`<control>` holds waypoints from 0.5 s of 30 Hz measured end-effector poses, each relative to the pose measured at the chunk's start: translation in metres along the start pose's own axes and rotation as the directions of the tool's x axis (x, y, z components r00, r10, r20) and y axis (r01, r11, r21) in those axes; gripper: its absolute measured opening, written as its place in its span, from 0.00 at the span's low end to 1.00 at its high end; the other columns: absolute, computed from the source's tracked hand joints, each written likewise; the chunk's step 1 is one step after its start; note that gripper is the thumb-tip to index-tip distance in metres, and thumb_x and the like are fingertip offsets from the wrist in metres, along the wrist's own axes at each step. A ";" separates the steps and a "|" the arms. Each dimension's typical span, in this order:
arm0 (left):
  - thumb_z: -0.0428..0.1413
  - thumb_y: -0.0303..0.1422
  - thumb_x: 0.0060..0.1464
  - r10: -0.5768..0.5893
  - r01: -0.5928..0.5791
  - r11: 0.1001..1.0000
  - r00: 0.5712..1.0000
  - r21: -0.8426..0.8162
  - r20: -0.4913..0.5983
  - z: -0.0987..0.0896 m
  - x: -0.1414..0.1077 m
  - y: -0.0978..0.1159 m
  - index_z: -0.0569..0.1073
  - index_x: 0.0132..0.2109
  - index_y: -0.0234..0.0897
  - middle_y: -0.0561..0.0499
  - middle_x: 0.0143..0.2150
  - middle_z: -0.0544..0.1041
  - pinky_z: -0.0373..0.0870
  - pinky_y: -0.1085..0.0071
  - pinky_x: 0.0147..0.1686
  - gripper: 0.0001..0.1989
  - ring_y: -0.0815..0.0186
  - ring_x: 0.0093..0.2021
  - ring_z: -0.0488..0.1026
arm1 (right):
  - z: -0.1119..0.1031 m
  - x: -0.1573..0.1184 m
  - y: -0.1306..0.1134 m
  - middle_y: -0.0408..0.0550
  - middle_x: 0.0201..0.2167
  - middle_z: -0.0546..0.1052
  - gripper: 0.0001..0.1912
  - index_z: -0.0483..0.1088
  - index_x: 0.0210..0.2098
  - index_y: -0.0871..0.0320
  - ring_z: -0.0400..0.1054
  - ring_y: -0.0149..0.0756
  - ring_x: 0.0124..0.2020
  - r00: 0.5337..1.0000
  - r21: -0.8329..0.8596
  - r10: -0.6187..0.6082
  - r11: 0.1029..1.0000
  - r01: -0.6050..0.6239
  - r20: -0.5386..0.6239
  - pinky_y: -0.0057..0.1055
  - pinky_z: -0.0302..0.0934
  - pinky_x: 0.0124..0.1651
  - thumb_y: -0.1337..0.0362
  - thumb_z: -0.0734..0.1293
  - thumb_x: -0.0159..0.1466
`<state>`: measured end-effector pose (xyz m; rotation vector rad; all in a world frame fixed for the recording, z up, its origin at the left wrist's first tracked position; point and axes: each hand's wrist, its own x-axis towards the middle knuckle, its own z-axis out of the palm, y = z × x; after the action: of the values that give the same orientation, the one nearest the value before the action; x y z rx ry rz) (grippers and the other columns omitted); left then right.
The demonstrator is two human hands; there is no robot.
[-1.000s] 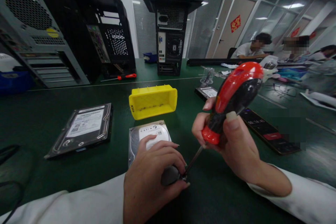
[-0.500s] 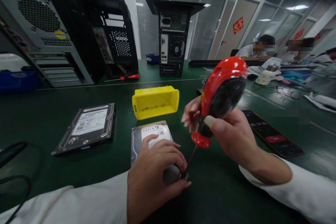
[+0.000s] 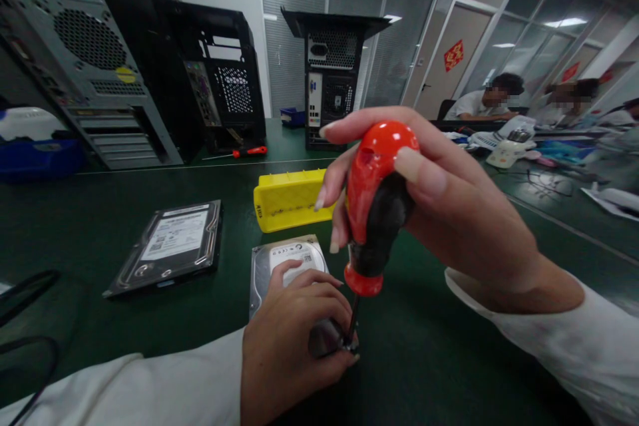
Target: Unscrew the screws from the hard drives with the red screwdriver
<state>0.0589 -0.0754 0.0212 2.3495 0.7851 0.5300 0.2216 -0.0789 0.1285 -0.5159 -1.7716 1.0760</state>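
Note:
A silver hard drive (image 3: pixel 260 269) lies on the green table, and my left hand (image 3: pixel 302 323) is closed over its near part, fingertips and thumb near the screwdriver's tip. My right hand (image 3: pixel 429 193) grips the upper handle of a red and black screwdriver (image 3: pixel 367 226). The shaft points down to the drive's near right corner, beside my left thumb; what lies under the tip is too small to tell. Just behind the drive stands a yellow bin (image 3: pixel 289 203) with small dark bits in it. A second hard drive (image 3: pixel 174 239) lies to the left, label up.
Computer cases stand at the back left (image 3: pixel 100 80) and back middle (image 3: pixel 332 80). Near them lie a red screwdriver (image 3: pixel 249 152) and a blue bin (image 3: pixel 42 158). Black cables (image 3: pixel 30 343) are at the left edge. People sit farther off at the right.
My right hand has moved left and up over the handle's top, and the screwdriver now stands more upright. The hand and sleeve now hide the phone. My left hand has hardly moved.

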 end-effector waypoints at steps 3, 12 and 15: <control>0.62 0.29 0.41 -0.013 0.013 1.000 1.000 0.008 0.000 0.000 0.000 0.001 0.73 0.30 0.44 0.64 0.36 0.77 0.38 0.58 0.55 0.07 0.63 0.46 0.68 | -0.005 -0.001 0.001 0.46 0.35 0.71 0.12 0.63 0.44 0.60 0.69 0.32 0.32 0.999 0.065 -0.029 0.998 0.027 0.031 0.31 0.67 0.35 0.63 0.58 0.63; 0.63 0.28 0.40 -0.003 0.002 1.000 1.000 0.019 0.002 0.000 0.001 0.001 0.73 0.30 0.47 0.67 0.35 0.77 0.38 0.61 0.53 0.09 0.64 0.47 0.67 | -0.003 -0.003 0.005 0.42 0.31 0.66 0.13 0.59 0.45 0.55 0.64 0.28 0.29 0.994 0.388 0.098 0.916 -0.106 0.040 0.26 0.61 0.30 0.64 0.61 0.60; 0.64 0.28 0.40 -0.011 0.011 1.000 1.000 0.022 0.007 0.000 0.001 0.001 0.73 0.30 0.47 0.68 0.35 0.77 0.37 0.61 0.54 0.10 0.64 0.47 0.67 | 0.000 -0.003 0.009 0.39 0.27 0.66 0.11 0.59 0.39 0.53 0.60 0.25 0.23 0.996 0.401 0.090 0.913 -0.076 -0.017 0.22 0.59 0.24 0.68 0.64 0.58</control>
<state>0.0602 -0.0753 0.0217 2.3648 0.8037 0.5099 0.2222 -0.0760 0.1191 -0.3542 -1.4530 1.4384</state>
